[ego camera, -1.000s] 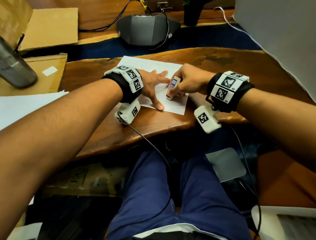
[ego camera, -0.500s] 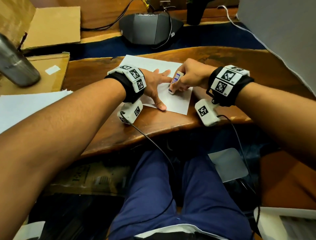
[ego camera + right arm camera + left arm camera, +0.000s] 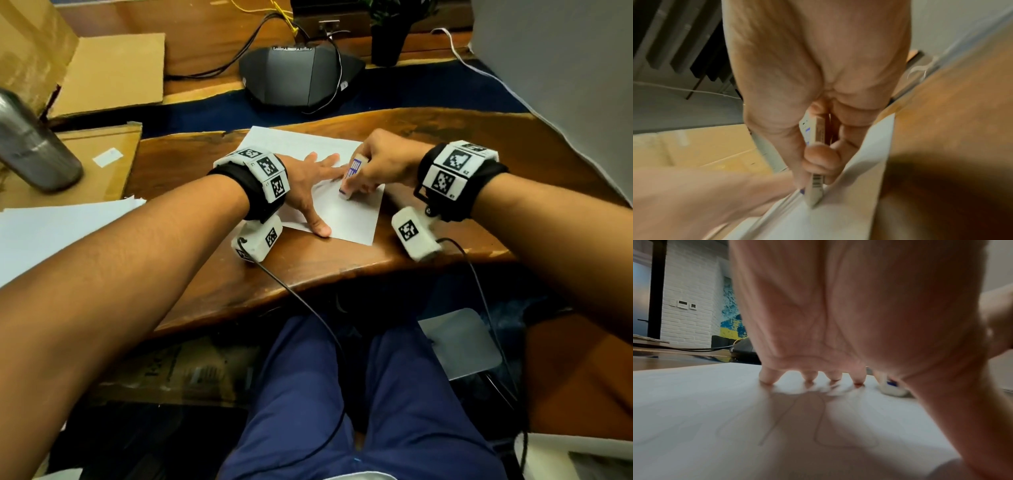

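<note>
A white sheet of paper (image 3: 346,219) lies on the wooden desk (image 3: 308,274). My left hand (image 3: 313,185) presses flat on it with straight, spread fingers (image 3: 768,378). Faint pencil lines (image 3: 818,426) show on the paper (image 3: 694,418) under the palm. My right hand (image 3: 380,164) pinches a white eraser in a blue-printed sleeve (image 3: 352,174) and holds its lower end on the sheet, just right of the left fingertips. In the right wrist view the eraser (image 3: 816,186) stands tilted on the paper (image 3: 849,203), thumb and fingers around it. Its tip (image 3: 893,389) also shows in the left wrist view.
A dark conference speakerphone (image 3: 298,77) with cables sits beyond the paper. A metal bottle (image 3: 30,147) and cardboard sheets (image 3: 113,72) lie at the left, with more white paper (image 3: 51,229) near the left edge. A potted plant (image 3: 387,37) stands at the back.
My right hand has slid the eraser across the paper, first away from me, then slightly back. The left hand stays pressed flat on the sheet.
</note>
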Action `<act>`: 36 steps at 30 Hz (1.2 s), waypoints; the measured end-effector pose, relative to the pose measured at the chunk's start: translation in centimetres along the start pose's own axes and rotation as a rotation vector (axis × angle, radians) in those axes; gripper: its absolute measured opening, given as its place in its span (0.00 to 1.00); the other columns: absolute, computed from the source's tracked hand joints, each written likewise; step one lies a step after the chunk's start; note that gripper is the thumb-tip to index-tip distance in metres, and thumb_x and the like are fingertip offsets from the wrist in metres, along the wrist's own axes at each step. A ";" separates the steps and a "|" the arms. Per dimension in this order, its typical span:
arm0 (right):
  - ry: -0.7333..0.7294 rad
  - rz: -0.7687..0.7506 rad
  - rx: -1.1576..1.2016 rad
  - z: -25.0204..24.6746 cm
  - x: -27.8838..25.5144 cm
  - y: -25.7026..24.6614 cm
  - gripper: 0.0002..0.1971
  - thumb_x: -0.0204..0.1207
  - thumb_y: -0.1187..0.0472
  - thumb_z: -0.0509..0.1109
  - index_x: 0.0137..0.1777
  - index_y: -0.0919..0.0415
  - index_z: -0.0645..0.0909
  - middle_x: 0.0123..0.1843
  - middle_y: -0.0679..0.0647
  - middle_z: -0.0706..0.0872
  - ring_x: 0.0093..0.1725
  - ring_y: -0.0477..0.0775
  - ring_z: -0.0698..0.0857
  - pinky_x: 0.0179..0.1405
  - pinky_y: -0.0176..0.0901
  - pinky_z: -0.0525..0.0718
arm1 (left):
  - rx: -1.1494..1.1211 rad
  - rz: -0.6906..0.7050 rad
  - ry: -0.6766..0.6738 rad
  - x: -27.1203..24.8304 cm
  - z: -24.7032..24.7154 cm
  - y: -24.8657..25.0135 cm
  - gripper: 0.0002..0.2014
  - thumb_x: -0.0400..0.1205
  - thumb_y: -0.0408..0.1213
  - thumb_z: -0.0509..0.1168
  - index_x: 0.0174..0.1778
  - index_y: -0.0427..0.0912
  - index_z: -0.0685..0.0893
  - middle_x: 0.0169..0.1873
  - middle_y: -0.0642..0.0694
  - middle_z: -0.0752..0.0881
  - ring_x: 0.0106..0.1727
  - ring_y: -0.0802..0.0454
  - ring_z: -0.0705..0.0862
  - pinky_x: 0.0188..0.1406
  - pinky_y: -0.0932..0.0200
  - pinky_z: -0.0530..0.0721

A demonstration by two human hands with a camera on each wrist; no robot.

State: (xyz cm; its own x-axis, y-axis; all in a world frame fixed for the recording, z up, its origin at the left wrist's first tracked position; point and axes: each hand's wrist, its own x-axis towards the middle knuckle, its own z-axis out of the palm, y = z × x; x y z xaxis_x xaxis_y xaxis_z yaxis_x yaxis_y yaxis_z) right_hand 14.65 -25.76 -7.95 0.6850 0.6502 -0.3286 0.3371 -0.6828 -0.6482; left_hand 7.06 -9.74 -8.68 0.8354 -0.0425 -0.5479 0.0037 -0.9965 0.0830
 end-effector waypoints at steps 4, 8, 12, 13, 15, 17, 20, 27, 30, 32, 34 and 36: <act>-0.024 -0.013 -0.025 -0.2 0.5 0.1 0.13 0.67 0.60 0.84 0.48 0.64 0.89 0.42 0.57 0.92 0.37 0.49 0.88 0.33 0.34 0.85 | 0.001 -0.016 -0.004 0.1 -0.1 -0.3 0.64 0.61 0.65 0.78 0.84 0.66 0.38 0.85 0.56 0.33 0.85 0.46 0.34 0.81 0.29 0.46; 0.024 -0.010 -0.040 -0.9 0.7 0.3 0.11 0.69 0.60 0.83 0.48 0.64 0.89 0.41 0.55 0.91 0.34 0.46 0.87 0.28 0.31 0.83 | 0.006 -0.036 -0.011 0.3 -0.2 -0.2 0.67 0.61 0.65 0.79 0.83 0.66 0.34 0.84 0.54 0.30 0.85 0.45 0.32 0.80 0.29 0.46; 0.047 -0.019 -0.043 -1.6 1.8 0.4 0.13 0.71 0.58 0.82 0.52 0.64 0.88 0.45 0.56 0.92 0.39 0.48 0.88 0.32 0.33 0.85 | 0.030 -0.030 -0.014 1.2 0.1 -1.1 0.73 0.56 0.71 0.77 0.82 0.61 0.28 0.83 0.56 0.28 0.85 0.47 0.31 0.79 0.28 0.44; 0.038 -0.023 -0.059 -1.3 2.0 0.2 0.13 0.71 0.58 0.82 0.52 0.63 0.88 0.46 0.56 0.92 0.40 0.48 0.88 0.34 0.35 0.86 | 0.037 -0.031 -0.018 1.3 0.1 -1.3 0.73 0.55 0.73 0.76 0.82 0.61 0.28 0.83 0.57 0.28 0.85 0.47 0.31 0.79 0.27 0.44; 0.051 -0.027 -0.058 -0.9 2.3 0.1 0.14 0.69 0.58 0.83 0.52 0.62 0.88 0.46 0.56 0.92 0.42 0.50 0.89 0.40 0.39 0.88 | 0.051 -0.024 -0.026 1.5 0.2 -1.4 0.74 0.54 0.74 0.75 0.82 0.60 0.27 0.83 0.57 0.27 0.84 0.48 0.31 0.80 0.26 0.44; -0.007 -0.058 -0.079 -0.3 2.3 -0.1 0.14 0.67 0.56 0.84 0.50 0.61 0.89 0.44 0.55 0.92 0.42 0.50 0.89 0.42 0.41 0.88 | 0.069 -0.018 -0.031 1.6 0.2 -1.4 0.74 0.53 0.75 0.74 0.82 0.59 0.28 0.82 0.57 0.27 0.84 0.47 0.31 0.80 0.25 0.45; -0.148 -0.087 -0.131 0.4 2.1 -0.5 0.13 0.67 0.56 0.84 0.48 0.60 0.90 0.40 0.53 0.92 0.38 0.48 0.89 0.37 0.38 0.85 | 0.078 -0.021 -0.043 1.6 0.1 -1.5 0.74 0.52 0.76 0.72 0.83 0.58 0.29 0.82 0.56 0.26 0.84 0.46 0.30 0.80 0.25 0.45; -0.080 -0.115 -0.131 0.7 2.6 -0.7 0.14 0.66 0.56 0.85 0.48 0.60 0.89 0.39 0.52 0.91 0.37 0.48 0.88 0.36 0.38 0.84 | 0.068 -0.018 -0.049 1.5 0.1 -1.6 0.73 0.55 0.75 0.75 0.82 0.61 0.29 0.82 0.57 0.25 0.84 0.48 0.29 0.80 0.25 0.44; -0.053 -0.065 -0.112 0.0 2.9 -0.7 0.14 0.66 0.56 0.86 0.47 0.62 0.89 0.38 0.53 0.91 0.37 0.50 0.87 0.38 0.40 0.85 | 0.065 -0.029 -0.060 1.6 0.1 -1.6 0.73 0.54 0.75 0.74 0.81 0.61 0.27 0.81 0.58 0.25 0.83 0.48 0.28 0.80 0.26 0.44; 0.027 -0.026 -0.049 -1.0 3.3 -0.4 0.12 0.67 0.59 0.85 0.46 0.64 0.89 0.37 0.54 0.90 0.38 0.52 0.87 0.37 0.39 0.86 | 0.074 -0.030 -0.061 1.6 0.1 -1.4 0.74 0.54 0.75 0.74 0.81 0.61 0.26 0.81 0.58 0.25 0.83 0.48 0.28 0.80 0.26 0.44; -0.017 -0.065 -0.077 -0.4 3.1 -0.6 0.11 0.66 0.58 0.85 0.44 0.61 0.89 0.36 0.52 0.91 0.36 0.50 0.88 0.36 0.39 0.86 | 0.074 -0.031 -0.061 1.6 0.2 -1.6 0.73 0.54 0.75 0.74 0.81 0.61 0.27 0.81 0.58 0.25 0.83 0.48 0.28 0.80 0.25 0.44; -0.144 -0.103 -0.124 0.9 2.3 -1.1 0.09 0.67 0.58 0.85 0.41 0.57 0.88 0.32 0.48 0.90 0.31 0.44 0.87 0.31 0.34 0.82 | 0.060 -0.022 -0.059 1.6 0.1 -1.6 0.72 0.55 0.75 0.75 0.82 0.62 0.30 0.81 0.57 0.25 0.83 0.47 0.28 0.80 0.25 0.44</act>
State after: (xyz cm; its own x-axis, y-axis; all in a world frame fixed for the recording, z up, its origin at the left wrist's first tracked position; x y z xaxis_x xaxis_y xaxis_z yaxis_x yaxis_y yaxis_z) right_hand 15.24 -23.22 -8.56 0.5462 0.7536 -0.3656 0.4839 -0.6402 -0.5966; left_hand 8.30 -8.21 -9.79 0.8015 -0.0233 -0.5975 -0.0132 -0.9997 0.0212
